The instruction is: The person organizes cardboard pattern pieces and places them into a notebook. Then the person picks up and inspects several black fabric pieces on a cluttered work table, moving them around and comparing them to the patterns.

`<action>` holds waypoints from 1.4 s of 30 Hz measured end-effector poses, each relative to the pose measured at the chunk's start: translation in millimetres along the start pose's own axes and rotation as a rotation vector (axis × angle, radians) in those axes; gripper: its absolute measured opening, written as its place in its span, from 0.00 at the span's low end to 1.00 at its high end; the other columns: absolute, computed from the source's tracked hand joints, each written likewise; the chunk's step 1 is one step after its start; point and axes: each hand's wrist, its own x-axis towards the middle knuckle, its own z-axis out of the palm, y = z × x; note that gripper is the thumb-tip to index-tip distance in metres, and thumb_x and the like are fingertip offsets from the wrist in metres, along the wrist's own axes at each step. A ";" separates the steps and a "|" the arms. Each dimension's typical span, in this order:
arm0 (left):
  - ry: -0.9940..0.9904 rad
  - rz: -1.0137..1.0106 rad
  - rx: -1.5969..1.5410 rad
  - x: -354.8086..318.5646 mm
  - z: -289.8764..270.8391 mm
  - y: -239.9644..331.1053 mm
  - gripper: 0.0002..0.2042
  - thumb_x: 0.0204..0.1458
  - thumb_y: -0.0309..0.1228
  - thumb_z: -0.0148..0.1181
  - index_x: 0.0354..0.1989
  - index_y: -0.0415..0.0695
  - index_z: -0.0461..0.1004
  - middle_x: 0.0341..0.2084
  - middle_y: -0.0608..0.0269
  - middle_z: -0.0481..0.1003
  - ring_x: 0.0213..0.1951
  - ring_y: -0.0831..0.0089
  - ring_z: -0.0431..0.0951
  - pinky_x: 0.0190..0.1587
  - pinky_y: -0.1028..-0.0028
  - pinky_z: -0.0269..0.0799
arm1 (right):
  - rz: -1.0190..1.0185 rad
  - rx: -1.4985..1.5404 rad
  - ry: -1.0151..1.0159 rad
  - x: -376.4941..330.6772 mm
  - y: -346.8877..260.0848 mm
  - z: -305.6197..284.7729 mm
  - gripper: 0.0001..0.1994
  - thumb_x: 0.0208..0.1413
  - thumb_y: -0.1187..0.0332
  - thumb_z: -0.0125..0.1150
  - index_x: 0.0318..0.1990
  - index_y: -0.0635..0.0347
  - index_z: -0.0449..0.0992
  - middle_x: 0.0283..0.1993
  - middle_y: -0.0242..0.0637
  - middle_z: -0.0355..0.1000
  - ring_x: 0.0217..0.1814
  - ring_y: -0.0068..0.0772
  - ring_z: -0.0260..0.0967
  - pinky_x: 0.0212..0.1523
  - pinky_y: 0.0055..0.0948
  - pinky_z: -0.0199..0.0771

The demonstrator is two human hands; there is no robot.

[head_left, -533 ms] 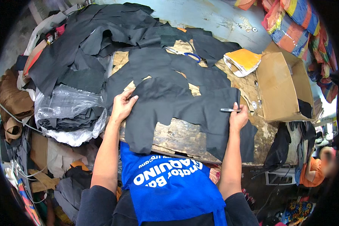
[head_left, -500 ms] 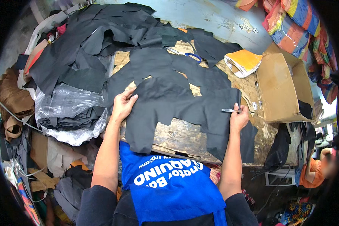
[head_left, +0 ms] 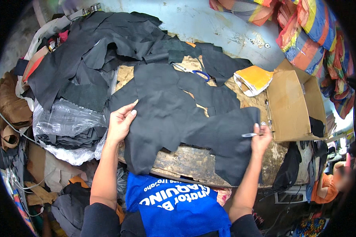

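Since half a second ago we have slid our left hand [head_left: 120, 122] a little toward nine o'clock along the black sheet [head_left: 174, 114]; it now lies flat near the sheet's left edge, fingers spread wide and holding nothing, only pressing down. Our right hand [head_left: 261, 138] has barely moved and remains closed around a thin silvery tool [head_left: 250, 135] at the sheet's three o'clock edge. We judge the sheet is being smoothed and pinned taut before the tool works on it. The sheet lies across the worn wooden block [head_left: 186, 160], its lower flaps hanging over the near side at six o'clock. What kind of tool it is we cannot tell: it is small and partly covered by the fingers. The scissors [head_left: 194, 72] at twelve o'clock show only blue handles and a bit of blade among dark scraps. The cardboard box [head_left: 292, 104] at three o'clock hides its contents, and the plastic bag [head_left: 67, 122] at nine o'clock blurs what lies inside.
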 end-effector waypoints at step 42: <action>-0.088 0.245 0.559 -6.3 19.8 -44.1 0.11 0.50 0.23 0.54 0.43 0.40 0.75 0.28 0.48 0.77 0.32 0.71 0.79 0.37 0.75 0.71 | 0.120 -0.846 -0.163 -41.2 -7.3 -1.5 0.17 0.47 0.54 0.63 0.30 0.62 0.72 0.24 0.51 0.72 0.30 0.56 0.71 0.31 0.47 0.69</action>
